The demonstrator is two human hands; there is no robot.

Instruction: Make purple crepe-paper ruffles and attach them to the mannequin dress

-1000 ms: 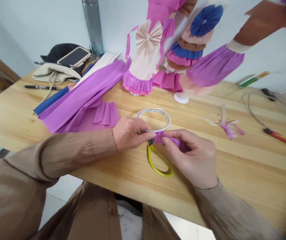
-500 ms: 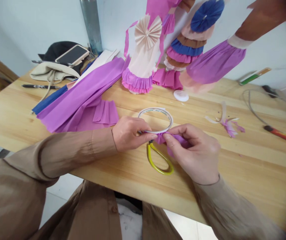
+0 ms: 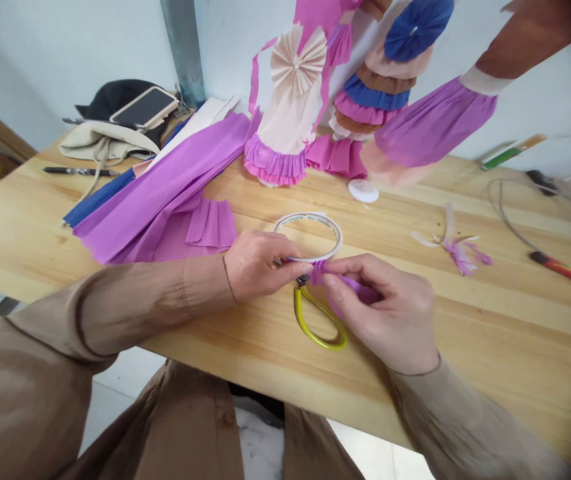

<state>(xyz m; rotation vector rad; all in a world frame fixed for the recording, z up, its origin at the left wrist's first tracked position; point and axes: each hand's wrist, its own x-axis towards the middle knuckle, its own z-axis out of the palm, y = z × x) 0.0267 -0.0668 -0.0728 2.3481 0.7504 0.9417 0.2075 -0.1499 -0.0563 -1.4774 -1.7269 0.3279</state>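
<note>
A thin white roll of tape (image 3: 336, 248) stands out between my hands, its printed inner ring showing. My left hand (image 3: 260, 265) is closed at the near left edge of the roll, thumb and forefinger pinched together. Against the roll's near edge lies a gathered purple crepe paper strip (image 3: 319, 271), puckered into small folds. My right hand (image 3: 390, 307) pinches this strip between thumb and forefinger, and part of it is hidden under the palm. Just below them, scissors with a yellow-green handle (image 3: 299, 320) lie on the table, their blades mostly hidden by my left hand.
Folded purple crepe paper (image 3: 165, 180) lies at the left, near a pen (image 3: 80, 172), a pouch (image 3: 110, 141) and a phone (image 3: 145, 107). Ruffled paper dresses (image 3: 285, 120) stand at the back. Paper scraps (image 3: 465, 257) and a red-handled tool (image 3: 562, 268) lie right.
My right hand has moved slightly down and left, pulling a little away from the roll's edge. More puckered purple paper shows between the hands. The roll has shifted slightly left.
</note>
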